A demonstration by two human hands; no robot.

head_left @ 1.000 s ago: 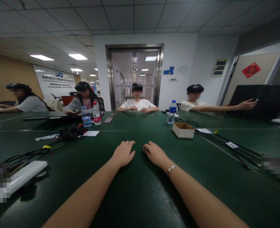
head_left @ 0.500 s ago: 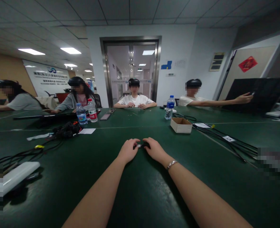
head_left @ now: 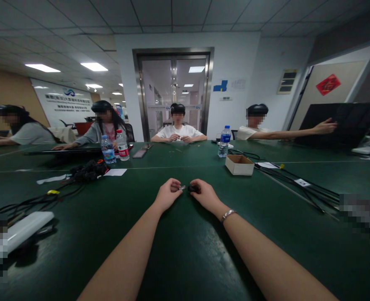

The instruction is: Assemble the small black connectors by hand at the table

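Observation:
Above the green table [head_left: 185, 246], my left hand [head_left: 167, 195] pinches a small silvery metal piece [head_left: 182, 187] between thumb and fingers; its exact kind is too small to tell. Facing it, my right hand [head_left: 205, 193], with a silver bracelet [head_left: 228, 215] at the wrist, closes around a small black object [head_left: 192, 189]. Fingers partly hide this black object, so I cannot make out its kind. A narrow gap separates the silvery piece from the black one.
An open cardboard box [head_left: 239, 166] stands right of my hands, by black cables [head_left: 298, 184]. Bottles [head_left: 109, 150] and a black cable bundle [head_left: 89, 170] are at left. A white device [head_left: 28, 232] lies near left. Several people sit around the table, one across from me [head_left: 178, 133].
My left hand has turned and lifted slightly, showing more of its fingers. The silvery piece and the black object, close together before, are now visibly apart.

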